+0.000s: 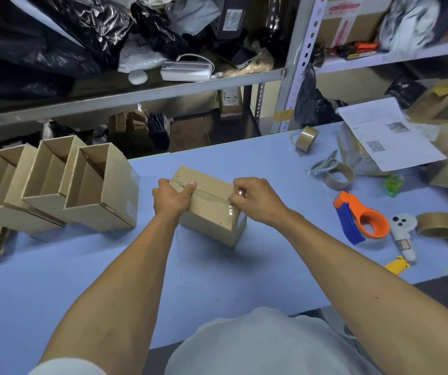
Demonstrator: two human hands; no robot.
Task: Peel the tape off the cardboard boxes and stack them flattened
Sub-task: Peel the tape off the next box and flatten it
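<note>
Head view: the left hand [173, 197] grips the sealed box [208, 205] mid-table [82, 266]; the right hand [255, 200] has its fingers pinching the tape [232, 211] at the near corner. A hasty pull could tear the tape or strip the cardboard.

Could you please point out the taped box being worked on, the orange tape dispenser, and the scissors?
taped box [212, 220], head view, near side wall.
orange tape dispenser [371, 221], head view, orange handle loop.
scissors [323, 166], head view, grey handles.

Closed taped brown box [212, 209], mid-table
</note>
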